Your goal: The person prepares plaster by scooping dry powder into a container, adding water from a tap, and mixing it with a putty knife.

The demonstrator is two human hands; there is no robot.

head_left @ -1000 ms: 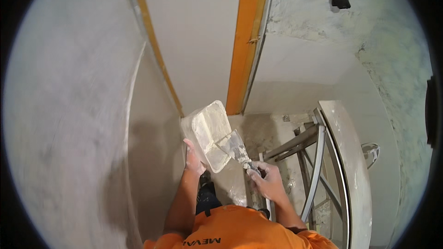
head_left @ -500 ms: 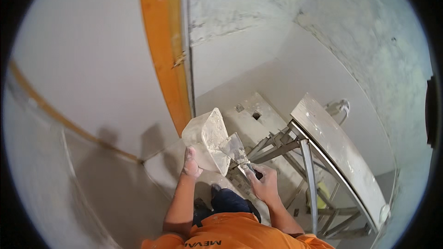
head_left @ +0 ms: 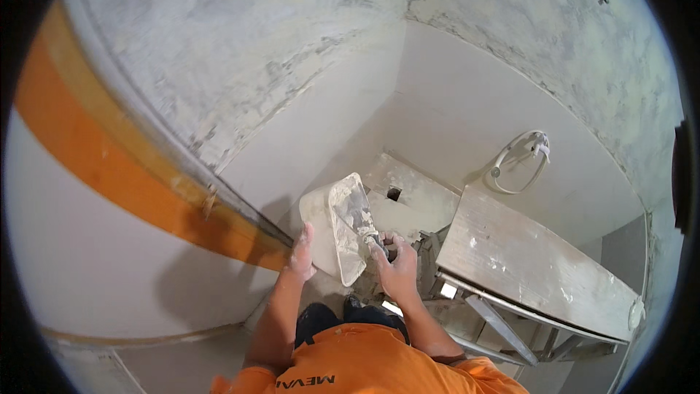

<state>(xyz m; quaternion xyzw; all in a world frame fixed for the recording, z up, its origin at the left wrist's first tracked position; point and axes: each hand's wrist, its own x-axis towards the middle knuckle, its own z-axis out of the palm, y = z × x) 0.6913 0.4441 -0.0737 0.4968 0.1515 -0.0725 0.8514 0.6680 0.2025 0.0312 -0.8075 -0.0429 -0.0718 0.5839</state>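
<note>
My left hand [head_left: 302, 254] is wrapped round the side of a white plastic tub [head_left: 316, 220], which is tilted so its mouth faces right. Pale filler or plaster smears the tub's inside and rim. In my right hand [head_left: 399, 268] is a putty knife [head_left: 371, 236], gripped by its dark handle. The knife's blade reaches into the tub's mouth, and part of it is hard to make out against the filler. White residue coats the fingers of both hands.
To the right stands a metal-legged work platform [head_left: 536, 255] with a spattered board top. Behind it a looped white hose [head_left: 520, 163] hangs on the wall. An orange door frame [head_left: 149, 179] runs along the left. A square hole [head_left: 394, 194] shows in the dusty floor.
My view has turned to the right, bringing the platform and hose more fully into sight. The putty knife has moved from the tub's rim into its mouth.
</note>
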